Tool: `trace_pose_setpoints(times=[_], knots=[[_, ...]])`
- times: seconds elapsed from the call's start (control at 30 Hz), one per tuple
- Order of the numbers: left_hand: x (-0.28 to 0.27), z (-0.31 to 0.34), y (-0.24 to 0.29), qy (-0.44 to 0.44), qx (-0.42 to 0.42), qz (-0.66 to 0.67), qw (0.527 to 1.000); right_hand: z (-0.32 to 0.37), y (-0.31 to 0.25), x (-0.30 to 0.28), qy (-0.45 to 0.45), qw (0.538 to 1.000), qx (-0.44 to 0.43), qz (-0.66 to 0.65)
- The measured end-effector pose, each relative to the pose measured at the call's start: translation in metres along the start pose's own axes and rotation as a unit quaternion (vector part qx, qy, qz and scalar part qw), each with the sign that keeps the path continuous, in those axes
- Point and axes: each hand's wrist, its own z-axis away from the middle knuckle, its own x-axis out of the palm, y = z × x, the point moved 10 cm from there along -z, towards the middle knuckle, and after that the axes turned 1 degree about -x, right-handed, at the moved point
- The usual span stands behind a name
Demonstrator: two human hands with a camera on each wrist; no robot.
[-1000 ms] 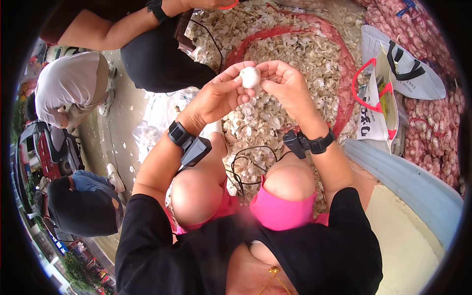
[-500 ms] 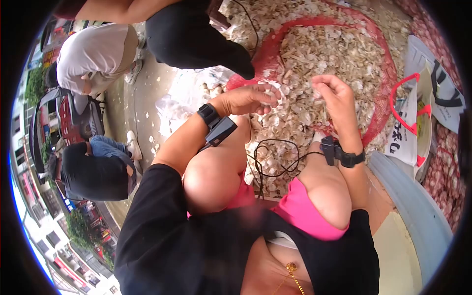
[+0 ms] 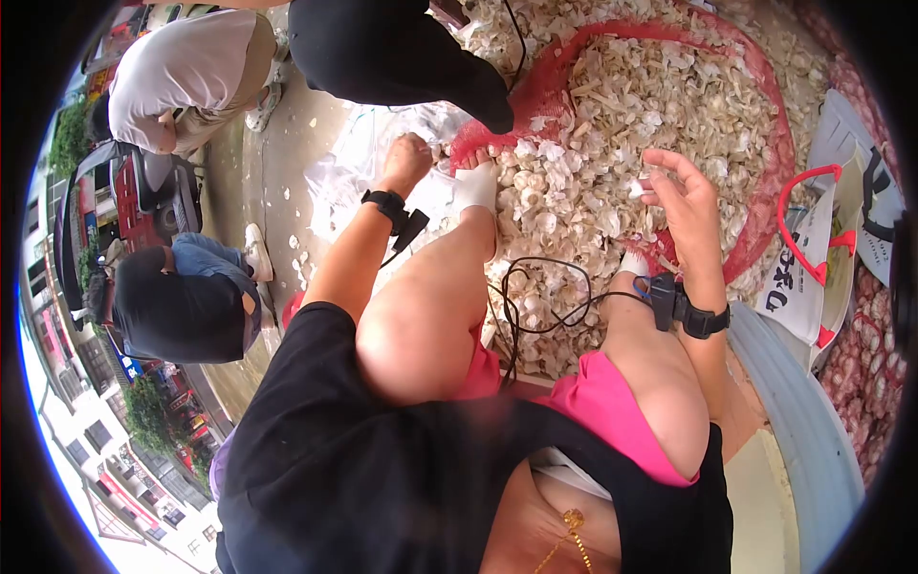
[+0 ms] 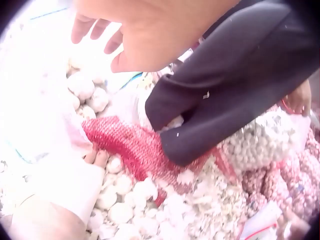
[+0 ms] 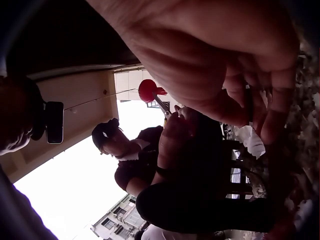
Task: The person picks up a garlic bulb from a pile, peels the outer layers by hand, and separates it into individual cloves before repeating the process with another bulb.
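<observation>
My left hand is over a white plastic bag on the left. Its fingers hang loosely spread in the left wrist view, with nothing visible between them. Below those fingertips, whole garlic bulbs lie on the bag. On the right, my right hand pinches a white papery piece of garlic skin between thumb and fingers, above the heap of peelings. More garlic bulbs lie on the ground beside my left foot.
Red mesh netting curves around the peelings. A black cable loops between my legs. A white shopping bag with red handles and mesh sacks of garlic stand at right. Another person's dark-clad leg reaches in from above, near the white bag.
Both hands were together at a garlic bulb, then parted. My left hand went left over the white bag, and the bulb is no longer visible in it. The right keeps a bit of skin.
</observation>
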Motion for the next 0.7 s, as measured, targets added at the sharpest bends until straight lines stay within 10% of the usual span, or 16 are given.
trace_pose_setpoints(times=[0.13,0.5,0.57,0.7], knots=[[0.071,0.02,0.071,-0.195,0.156,0.033,0.968,0.001,0.011,0.01,-0.042,0.998,0.042,0.019],[0.131,-0.004,0.105,-0.1,0.261,-0.072,0.957,-0.008,0.034,0.03,-0.079,0.99,0.077,0.086],[0.111,0.008,0.12,0.032,0.35,-0.056,0.935,-0.006,0.039,0.041,-0.104,0.985,0.103,0.092],[0.129,0.001,0.117,-0.139,0.266,-0.062,0.952,-0.005,0.044,0.054,-0.134,0.978,0.117,0.108]])
